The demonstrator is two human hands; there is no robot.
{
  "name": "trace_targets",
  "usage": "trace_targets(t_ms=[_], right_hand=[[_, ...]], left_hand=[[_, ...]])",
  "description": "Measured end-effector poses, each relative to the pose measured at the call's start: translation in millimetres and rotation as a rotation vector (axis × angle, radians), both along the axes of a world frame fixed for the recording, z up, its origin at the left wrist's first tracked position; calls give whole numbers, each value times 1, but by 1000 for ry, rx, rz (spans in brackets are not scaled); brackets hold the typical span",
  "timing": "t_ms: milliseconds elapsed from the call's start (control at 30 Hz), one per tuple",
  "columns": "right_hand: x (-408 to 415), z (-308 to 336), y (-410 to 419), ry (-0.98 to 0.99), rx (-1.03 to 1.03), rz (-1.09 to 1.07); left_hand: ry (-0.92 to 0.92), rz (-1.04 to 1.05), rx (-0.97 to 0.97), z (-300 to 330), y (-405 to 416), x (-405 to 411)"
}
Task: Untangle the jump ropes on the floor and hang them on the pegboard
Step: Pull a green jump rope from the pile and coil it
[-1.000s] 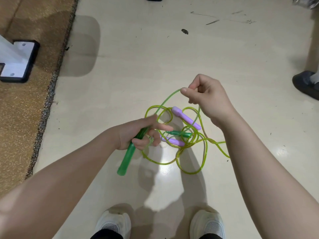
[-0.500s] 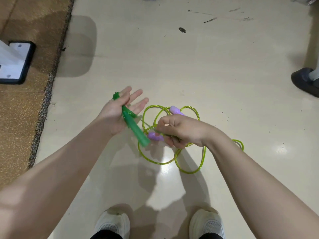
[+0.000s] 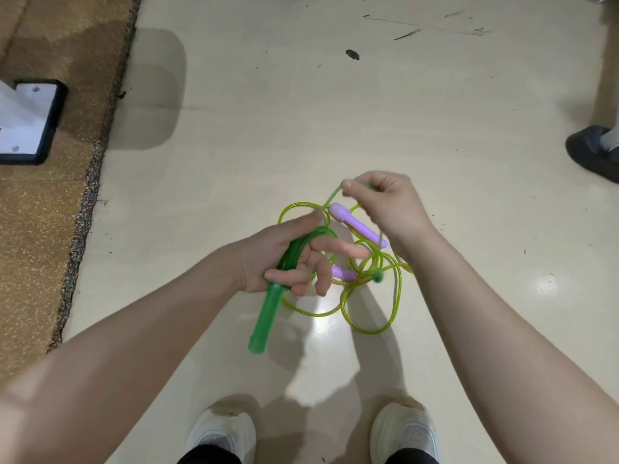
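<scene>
Over the floor (image 3: 335, 128), left hand (image 3: 284, 262) gripping green handle (image 3: 266, 316)

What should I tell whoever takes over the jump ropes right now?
Left hand: grips a green handle, some fingers straight.
Right hand: pinches a green cord, lifting it from the tangle.
Tangle: yellow-green loops on the floor, two purple handles caught in it, a second green end too.
Done: one green handle in hand.
Left: separate the ropes, then hang them; pegboard not in view.
</scene>
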State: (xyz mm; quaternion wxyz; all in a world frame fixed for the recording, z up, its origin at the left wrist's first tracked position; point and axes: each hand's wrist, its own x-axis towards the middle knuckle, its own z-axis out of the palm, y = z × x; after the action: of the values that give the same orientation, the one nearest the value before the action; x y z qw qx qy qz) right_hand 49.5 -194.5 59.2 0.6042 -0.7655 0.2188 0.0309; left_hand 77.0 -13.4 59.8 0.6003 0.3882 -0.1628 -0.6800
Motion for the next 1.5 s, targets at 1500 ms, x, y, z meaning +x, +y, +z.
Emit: trace_targets(t_ms=[1500], right_hand=[[-15,-8,39,95,308,298]], left_hand=[[-272,376,440,4,-10,8]])
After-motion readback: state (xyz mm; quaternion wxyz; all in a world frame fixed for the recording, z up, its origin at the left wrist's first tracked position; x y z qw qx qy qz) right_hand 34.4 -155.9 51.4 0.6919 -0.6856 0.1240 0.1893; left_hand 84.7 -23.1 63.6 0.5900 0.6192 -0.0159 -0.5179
